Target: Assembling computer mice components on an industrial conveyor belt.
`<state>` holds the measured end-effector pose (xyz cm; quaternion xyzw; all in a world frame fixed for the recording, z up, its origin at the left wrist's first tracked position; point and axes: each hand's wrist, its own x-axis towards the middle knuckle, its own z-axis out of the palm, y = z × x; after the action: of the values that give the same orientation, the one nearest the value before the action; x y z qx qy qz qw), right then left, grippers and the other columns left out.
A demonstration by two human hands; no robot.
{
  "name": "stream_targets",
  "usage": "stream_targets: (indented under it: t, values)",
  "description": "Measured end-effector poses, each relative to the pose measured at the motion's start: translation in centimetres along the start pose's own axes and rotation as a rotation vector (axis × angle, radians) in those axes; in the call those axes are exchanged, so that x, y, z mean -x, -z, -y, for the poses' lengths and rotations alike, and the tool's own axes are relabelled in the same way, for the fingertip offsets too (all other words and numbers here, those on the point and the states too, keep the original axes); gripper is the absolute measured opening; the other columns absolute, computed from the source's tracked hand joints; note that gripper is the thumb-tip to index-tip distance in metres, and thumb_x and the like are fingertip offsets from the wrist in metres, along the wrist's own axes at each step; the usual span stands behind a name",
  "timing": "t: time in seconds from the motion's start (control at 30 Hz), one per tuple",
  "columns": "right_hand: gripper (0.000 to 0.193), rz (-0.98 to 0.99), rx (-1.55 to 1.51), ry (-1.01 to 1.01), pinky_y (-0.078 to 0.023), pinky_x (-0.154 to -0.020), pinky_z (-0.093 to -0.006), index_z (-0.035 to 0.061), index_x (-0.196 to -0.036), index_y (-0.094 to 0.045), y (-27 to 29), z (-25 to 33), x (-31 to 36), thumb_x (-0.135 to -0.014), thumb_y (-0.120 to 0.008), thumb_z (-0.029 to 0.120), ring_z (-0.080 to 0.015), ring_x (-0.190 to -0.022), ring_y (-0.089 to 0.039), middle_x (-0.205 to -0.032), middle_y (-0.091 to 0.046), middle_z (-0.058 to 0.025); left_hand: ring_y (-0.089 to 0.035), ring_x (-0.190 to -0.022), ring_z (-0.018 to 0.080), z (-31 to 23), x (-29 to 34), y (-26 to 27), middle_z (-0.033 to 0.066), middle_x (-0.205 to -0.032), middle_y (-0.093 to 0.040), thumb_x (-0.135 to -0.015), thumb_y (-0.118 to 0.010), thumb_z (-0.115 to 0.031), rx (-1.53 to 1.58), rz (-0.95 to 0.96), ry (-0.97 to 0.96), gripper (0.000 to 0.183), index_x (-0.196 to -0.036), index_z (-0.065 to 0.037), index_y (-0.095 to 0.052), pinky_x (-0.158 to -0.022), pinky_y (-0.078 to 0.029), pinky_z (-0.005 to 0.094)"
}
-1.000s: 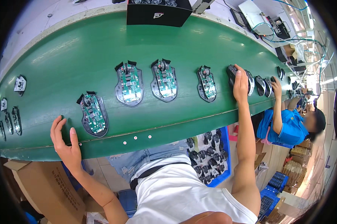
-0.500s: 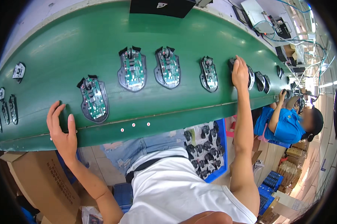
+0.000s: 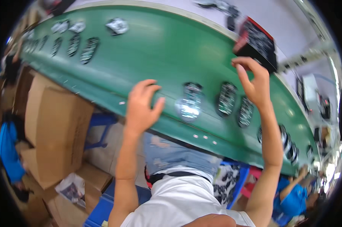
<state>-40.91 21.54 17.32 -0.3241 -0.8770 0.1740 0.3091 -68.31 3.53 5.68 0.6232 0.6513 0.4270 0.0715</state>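
Observation:
My left hand [image 3: 143, 108] is held over the front part of a green belt, its fingers apart and nothing in them. Right of it lies a mouse base with a green circuit board [image 3: 190, 102], not touched by the hand. My right hand [image 3: 256, 81] hovers over the far side of the belt, fingers bent and thumb apart, with nothing visible in it. Below that hand are a second mouse base [image 3: 227, 99] and a third mouse base [image 3: 246, 112]. Past my right forearm, several dark mouse parts [image 3: 288, 145] are partly hidden. Motion blurs the picture.
A black box with a red edge [image 3: 258, 43] stands at the belt's far edge, behind my right hand. More board-fitted bases [image 3: 89, 50] and a whitish shell piece [image 3: 117, 26] lie far left. A cardboard box [image 3: 59, 125] stands below left; a person in blue [image 3: 294, 196] is at right.
The view has swung left. My right hand has left the dark mouse part at the right and moved toward the box at the far edge. My left hand remains open.

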Motion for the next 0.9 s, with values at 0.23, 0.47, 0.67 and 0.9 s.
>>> stream_targets:
  t: [0.23, 0.47, 0.67, 0.9]
  values:
    - [0.048, 0.242, 0.137, 0.261, -0.054, -0.089, -0.0467, 0.0094, -0.131, -0.061, -21.9, 4.7, -24.1, -0.093, -0.065, 0.038, -0.0396, -0.101, -0.068, -0.110, -0.072, -0.0221, -0.057, -0.118, 0.0366, -0.5, 0.2, 0.2, 0.0161, -0.122, -0.060, -0.082, -0.074, -0.016, -0.018, -0.068, 0.041, 0.030, -0.107, -0.003, -0.064, -0.097, -0.046, 0.0459]
    - [0.048, 0.403, 0.267, -0.012, -0.047, -0.107, -0.0489, 0.0271, -0.140, -0.060, -35.2, 9.1, -27.4, -0.094, -0.060, 0.038, -0.0358, -0.128, -0.057, -0.133, -0.064, -0.0171, -0.058, -0.113, 0.0386, -0.4, -0.1, 0.7, 0.0176, -0.118, -0.061, -0.079, -0.073, -0.010, 0.051, -0.061, 0.021, 0.031, -0.108, -0.003, -0.062, -0.094, -0.047, 0.0480]
    - [0.048, 0.484, 0.023, -0.028, -0.045, -0.106, -0.0549, 0.0320, -0.136, -0.064, -29.7, 8.8, -24.0, -0.089, -0.057, 0.024, -0.0443, -0.124, -0.055, -0.134, -0.061, -0.0216, -0.058, -0.114, 0.0393, -0.5, -0.8, 1.1, 0.0195, -0.121, -0.062, -0.085, -0.065, -0.005, 0.041, -0.003, 0.039, 0.024, -0.108, 0.001, -0.065, -0.100, -0.046, 0.0460]
    - [0.043, 0.074, 0.074, 0.235, -0.045, -0.105, -0.0478, 0.0185, -0.133, -0.065, -3.5, 5.0, -4.2, -0.090, -0.062, 0.014, -0.0377, -0.125, -0.055, -0.128, -0.063, -0.0180, -0.057, -0.117, 0.0379, -1.1, -0.8, 1.1, 0.0178, -0.127, -0.061, -0.087, -0.066, -0.009, 0.045, 0.033, 0.044, 0.026, -0.111, 0.001, -0.065, -0.100, -0.046, 0.0449]
